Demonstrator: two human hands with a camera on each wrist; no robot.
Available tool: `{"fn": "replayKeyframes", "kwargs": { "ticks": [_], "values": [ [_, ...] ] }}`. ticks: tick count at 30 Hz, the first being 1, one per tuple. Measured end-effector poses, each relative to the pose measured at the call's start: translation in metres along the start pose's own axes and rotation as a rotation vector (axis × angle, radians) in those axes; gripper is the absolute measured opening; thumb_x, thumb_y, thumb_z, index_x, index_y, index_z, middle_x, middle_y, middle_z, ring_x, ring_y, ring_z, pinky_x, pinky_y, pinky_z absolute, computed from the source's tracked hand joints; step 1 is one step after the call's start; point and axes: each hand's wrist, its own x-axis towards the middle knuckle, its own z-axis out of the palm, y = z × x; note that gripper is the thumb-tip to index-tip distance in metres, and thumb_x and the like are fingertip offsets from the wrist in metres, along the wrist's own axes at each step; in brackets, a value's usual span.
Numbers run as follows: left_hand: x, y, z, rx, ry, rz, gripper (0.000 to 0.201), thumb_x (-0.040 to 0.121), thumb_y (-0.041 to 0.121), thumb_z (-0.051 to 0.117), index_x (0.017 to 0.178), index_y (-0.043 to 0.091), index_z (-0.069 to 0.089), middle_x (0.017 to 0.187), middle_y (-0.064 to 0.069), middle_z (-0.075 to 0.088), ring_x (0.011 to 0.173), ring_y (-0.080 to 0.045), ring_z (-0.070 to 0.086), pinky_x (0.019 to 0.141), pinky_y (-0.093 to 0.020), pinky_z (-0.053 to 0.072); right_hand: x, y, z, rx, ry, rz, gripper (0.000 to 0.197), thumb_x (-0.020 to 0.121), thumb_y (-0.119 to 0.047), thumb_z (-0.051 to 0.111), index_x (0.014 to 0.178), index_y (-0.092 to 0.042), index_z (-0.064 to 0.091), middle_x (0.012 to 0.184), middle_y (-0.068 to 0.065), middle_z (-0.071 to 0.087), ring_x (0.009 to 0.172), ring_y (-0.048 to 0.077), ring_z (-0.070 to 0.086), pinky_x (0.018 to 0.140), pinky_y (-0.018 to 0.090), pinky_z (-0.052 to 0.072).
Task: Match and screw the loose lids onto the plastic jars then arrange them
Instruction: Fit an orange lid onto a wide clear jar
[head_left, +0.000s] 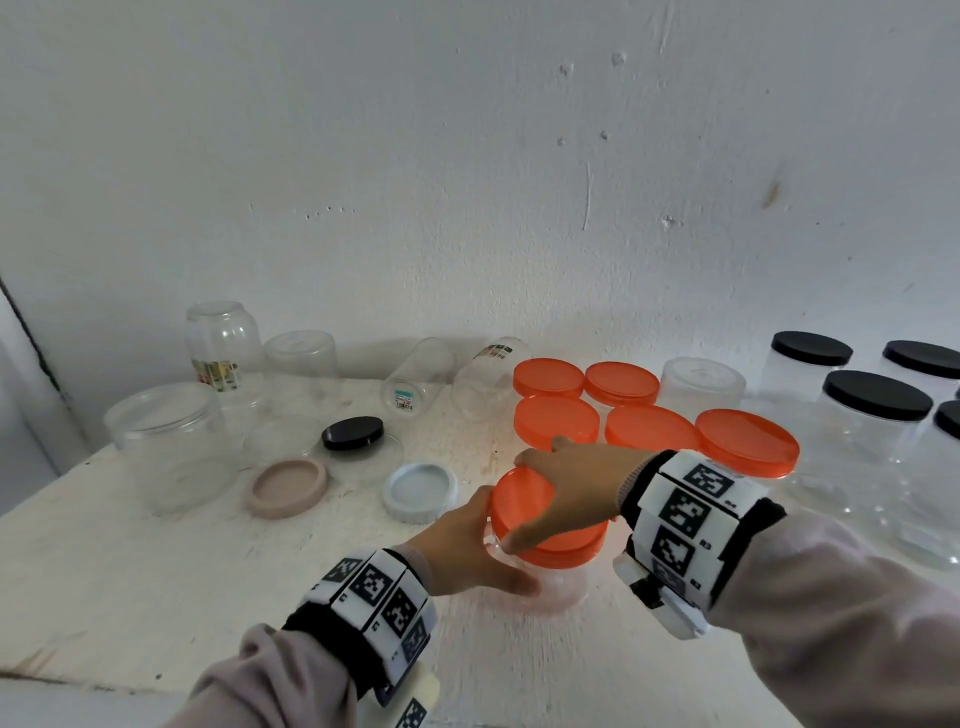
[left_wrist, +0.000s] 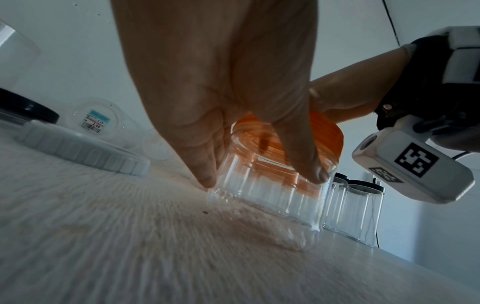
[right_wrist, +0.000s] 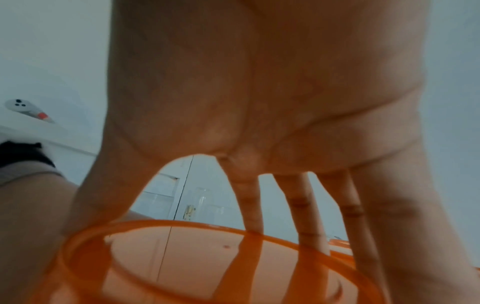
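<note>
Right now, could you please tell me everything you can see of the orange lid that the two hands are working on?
The orange lid is a round, translucent plastic cap with a flat top and a short skirt. It sits on the mouth of a clear ribbed jar standing on the white table. The right hand spans it from above, fingertips gripping its rim; the left hand holds the jar below. Whether it is fully screwed down cannot be told.

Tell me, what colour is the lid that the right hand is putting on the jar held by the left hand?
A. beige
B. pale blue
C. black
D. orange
D: the right hand grips an orange lid atop the clear jar that the left hand steadies.
</note>
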Motion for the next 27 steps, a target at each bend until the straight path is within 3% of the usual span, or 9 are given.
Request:
{"fn": "replayKeyframes", "kwargs": {
  "ticks": [3, 6, 14, 18, 21, 27],
  "values": [
    [0.001, 0.0, 0.0, 0.005, 0.002, -0.001, 0.101, 0.063, 0.033, 0.087, 0.143, 0.023, 0.026, 0.134, 0.006, 0.05, 0.125, -0.015, 0.048, 0.108, -0.04, 0.039, -0.001, 0.0, -0.006, -0.017, -0.073, -0.035, 0.114, 0.053, -0.081, 0.065, 0.145, -0.05, 0.004, 0.154, -0.005, 0.015, 0.137, 0.03, 0.031, 0.099, 0.049, 0.039],
    [0.001, 0.0, 0.0, 0.013, 0.0, -0.003, 0.1, 0.063, 0.033, 0.087, 0.142, 0.024, 0.026, 0.134, 0.006, 0.05, 0.124, -0.015, 0.048, 0.108, -0.039, 0.04, -0.003, 0.001, -0.011, -0.004, -0.08, -0.089, 0.107, 0.059, -0.063, 0.077, 0.142, -0.054, 0.01, 0.147, -0.008, 0.023, 0.135, 0.027, 0.031, 0.099, 0.047, 0.04],
    [0.0, -0.001, -0.001, -0.02, -0.021, -0.002, 0.1, 0.064, 0.03, 0.087, 0.143, 0.024, 0.026, 0.135, 0.006, 0.05, 0.127, -0.016, 0.046, 0.108, -0.04, 0.039, -0.002, -0.001, -0.002, -0.038, 0.001, -0.013, 0.115, 0.053, -0.088, 0.058, 0.147, -0.041, 0.012, 0.151, 0.0, 0.024, 0.132, 0.029, 0.037, 0.096, 0.046, 0.041],
    [0.0, -0.002, -0.001, -0.019, -0.024, -0.004, 0.101, 0.063, 0.031, 0.088, 0.143, 0.026, 0.026, 0.135, 0.007, 0.049, 0.125, -0.015, 0.047, 0.108, -0.039, 0.04, -0.004, 0.0, -0.007, -0.043, -0.071, -0.047, 0.113, 0.055, -0.075, 0.071, 0.144, -0.05, 0.007, 0.151, -0.004, 0.02, 0.136, 0.03, 0.031, 0.101, 0.052, 0.039],
    [0.0, -0.002, -0.001, -0.009, -0.02, -0.001, 0.102, 0.063, 0.033, 0.088, 0.143, 0.027, 0.025, 0.134, 0.008, 0.049, 0.124, -0.014, 0.048, 0.107, -0.037, 0.041, -0.004, 0.001, -0.009, -0.023, -0.074, -0.091, 0.107, 0.057, -0.064, 0.077, 0.141, -0.055, 0.011, 0.145, -0.008, 0.026, 0.134, 0.027, 0.032, 0.099, 0.05, 0.041],
    [0.001, -0.003, -0.001, -0.032, -0.026, 0.005, 0.102, 0.062, 0.031, 0.088, 0.143, 0.025, 0.025, 0.135, 0.007, 0.049, 0.125, -0.015, 0.047, 0.108, -0.037, 0.04, -0.003, 0.007, 0.003, 0.005, 0.031, -0.093, 0.106, 0.054, -0.078, 0.067, 0.142, -0.054, 0.012, 0.139, -0.007, 0.032, 0.129, 0.024, 0.035, 0.097, 0.044, 0.042]
  ]
}}
